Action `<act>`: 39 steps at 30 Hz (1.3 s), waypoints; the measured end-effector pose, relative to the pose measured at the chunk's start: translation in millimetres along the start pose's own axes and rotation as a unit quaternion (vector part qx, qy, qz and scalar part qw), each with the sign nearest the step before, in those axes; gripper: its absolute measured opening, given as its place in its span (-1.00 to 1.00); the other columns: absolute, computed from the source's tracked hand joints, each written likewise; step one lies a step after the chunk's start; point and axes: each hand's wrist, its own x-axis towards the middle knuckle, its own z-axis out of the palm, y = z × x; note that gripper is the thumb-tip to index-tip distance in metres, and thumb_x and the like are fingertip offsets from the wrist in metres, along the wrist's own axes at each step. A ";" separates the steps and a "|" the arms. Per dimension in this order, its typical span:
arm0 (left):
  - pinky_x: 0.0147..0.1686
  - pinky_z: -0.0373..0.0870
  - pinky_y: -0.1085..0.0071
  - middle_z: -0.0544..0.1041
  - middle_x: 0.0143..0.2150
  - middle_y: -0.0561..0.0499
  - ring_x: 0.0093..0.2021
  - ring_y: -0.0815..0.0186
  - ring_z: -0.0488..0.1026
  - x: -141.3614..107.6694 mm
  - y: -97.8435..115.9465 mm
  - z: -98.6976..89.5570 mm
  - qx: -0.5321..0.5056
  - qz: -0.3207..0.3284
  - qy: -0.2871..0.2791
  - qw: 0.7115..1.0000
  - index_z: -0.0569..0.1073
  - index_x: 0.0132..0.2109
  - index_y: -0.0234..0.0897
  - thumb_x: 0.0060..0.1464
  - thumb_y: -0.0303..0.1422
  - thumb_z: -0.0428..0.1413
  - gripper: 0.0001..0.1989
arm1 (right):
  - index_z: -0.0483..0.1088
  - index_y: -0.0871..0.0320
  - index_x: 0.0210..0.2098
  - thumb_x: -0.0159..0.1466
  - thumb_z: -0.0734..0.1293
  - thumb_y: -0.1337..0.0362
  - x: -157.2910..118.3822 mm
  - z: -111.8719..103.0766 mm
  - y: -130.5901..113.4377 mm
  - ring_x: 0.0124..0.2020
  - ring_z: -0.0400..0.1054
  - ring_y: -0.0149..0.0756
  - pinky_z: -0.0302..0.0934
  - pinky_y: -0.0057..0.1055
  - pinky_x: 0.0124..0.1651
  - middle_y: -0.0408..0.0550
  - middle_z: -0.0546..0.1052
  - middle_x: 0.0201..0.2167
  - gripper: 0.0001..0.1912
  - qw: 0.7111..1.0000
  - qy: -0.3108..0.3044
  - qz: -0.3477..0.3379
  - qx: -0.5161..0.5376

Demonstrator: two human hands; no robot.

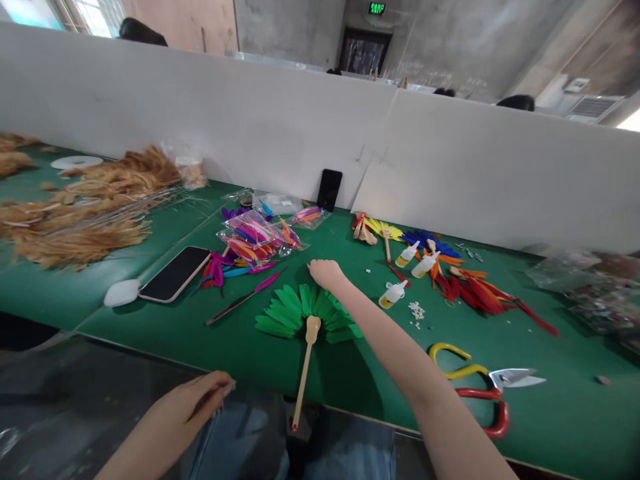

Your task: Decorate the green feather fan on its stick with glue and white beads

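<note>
A green feather fan (300, 308) with a wooden handle (305, 373) lies at the table's front edge, its handle sticking out over the edge. My right hand (325, 272) reaches across the fan, fingers curled, touching the green table just past the feather tips. Whether it pinches anything is unclear. My left hand (203, 398) hangs below the table edge over my lap, fingers closed on a small thin object that I cannot make out.
Bags of coloured feathers (257, 239) and loose feathers lie behind the fan. A phone (175, 273) and a white oval object (121, 292) lie left. Glue bottles (393, 293), finished fans (425, 250) and scissors (480, 380) lie right. Tan feathers (85, 213) pile at far left. A white partition (300, 127) backs the table.
</note>
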 end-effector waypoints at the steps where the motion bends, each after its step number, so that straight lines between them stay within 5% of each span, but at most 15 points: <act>1: -0.30 0.37 0.50 0.57 -0.33 0.06 -0.30 0.26 0.50 0.1 0.3 -0.2 -0.003 0.001 0.001 1.000 0.47 -0.22 -0.13 0.07 -0.21 -0.07 -0.74 | 0.36 0.32 -0.26 0.36 0.04 0.30 -1.0 -6.2 2.3 -0.23 0.42 -0.19 0.20 -0.40 -0.26 0.23 0.50 -0.28 -0.68 1.000 0.003 -0.002 0.018; 7: -0.40 0.33 0.51 0.49 -0.50 0.09 -0.45 0.33 0.46 5.2 12.1 -7.8 -0.023 0.023 0.027 0.999 0.39 -0.21 -0.17 0.12 -0.18 -0.12 -0.74 | 0.21 0.15 -0.52 0.39 -0.17 0.12 -35.5 -43.4 5.2 -0.54 0.26 -0.47 0.11 -0.56 -0.44 -0.17 0.36 -0.59 -0.47 0.977 0.024 -0.069 0.202; 12: -0.52 0.22 0.54 0.33 -0.61 0.16 -0.60 0.41 0.33 21.0 48.7 -10.4 -0.038 0.089 0.114 0.989 0.28 -0.34 -0.22 0.17 -0.15 -0.15 -0.73 | 0.06 0.11 -0.57 0.32 0.01 -0.01 -80.4 -49.2 -13.1 -0.70 -0.09 -0.53 -0.10 -0.54 -0.62 -0.30 0.09 -0.67 -0.56 0.770 -0.021 -0.112 0.627; 14: -0.49 0.21 0.54 0.29 -0.61 0.17 -0.59 0.43 0.30 32.4 68.9 -7.2 -0.049 0.139 0.130 0.981 0.24 -0.38 -0.23 0.19 -0.18 -0.15 -0.72 | 0.08 0.12 -0.57 0.30 0.06 -0.02 -94.0 -48.2 -22.4 -0.71 -0.12 -0.54 -0.15 -0.53 -0.63 -0.30 0.09 -0.67 -0.57 0.724 -0.030 -0.102 0.682; 17: -0.51 0.15 0.53 0.22 -0.59 0.17 -0.58 0.45 0.22 54.4 97.5 -0.9 -0.050 0.206 0.138 0.967 0.21 -0.39 -0.25 0.21 -0.19 -0.16 -0.72 | 0.09 0.12 -0.57 0.27 0.10 -0.03 -110.6 -46.4 -34.8 -0.72 -0.12 -0.55 -0.19 -0.53 -0.65 -0.31 0.09 -0.70 -0.57 0.691 -0.027 -0.078 0.718; 20: -0.52 0.10 0.52 0.18 -0.54 0.16 -0.56 0.45 0.15 77.3 116.7 3.3 -0.048 0.257 0.124 0.957 0.20 -0.38 -0.26 0.21 -0.22 -0.15 -0.74 | 0.10 0.12 -0.58 0.24 0.13 -0.06 -124.5 -42.6 -43.5 -0.73 -0.11 -0.55 -0.21 -0.54 -0.67 -0.33 0.09 -0.74 -0.56 0.682 -0.027 -0.049 0.730; 26: -0.53 0.06 0.52 0.18 -0.55 0.16 -0.53 0.45 0.12 103.8 122.8 7.0 -0.116 0.281 -0.026 0.952 0.24 -0.44 -0.29 0.15 -0.18 -0.06 -0.70 | 0.09 0.11 -0.61 0.19 0.17 -0.10 -138.0 -26.5 -47.0 -0.77 -0.15 -0.56 -0.24 -0.54 -0.71 -0.36 0.05 -0.79 -0.54 0.655 0.005 -0.032 0.755; 30: -0.55 0.02 0.52 0.18 -0.56 0.16 -0.53 0.45 0.10 104.0 118.4 10.6 -0.130 0.263 -0.039 0.955 0.30 -0.42 -0.31 0.11 -0.17 -0.01 -0.71 | 0.10 0.11 -0.61 0.15 0.20 -0.11 -136.7 -14.8 -44.7 -0.77 -0.15 -0.56 -0.22 -0.53 -0.69 -0.35 0.06 -0.80 -0.54 0.683 0.009 -0.027 0.730; 39: -0.58 -0.03 0.50 0.09 -0.60 0.16 -0.58 0.47 0.04 110.6 121.4 10.2 -0.175 0.203 -0.084 0.960 0.24 -0.50 -0.30 0.08 -0.11 0.00 -0.64 | 0.12 0.12 -0.62 0.28 0.08 -0.01 -138.6 -5.2 -35.9 -0.67 -0.03 -0.48 -0.11 -0.51 -0.60 -0.28 0.09 -0.72 -0.56 0.786 0.152 0.019 0.598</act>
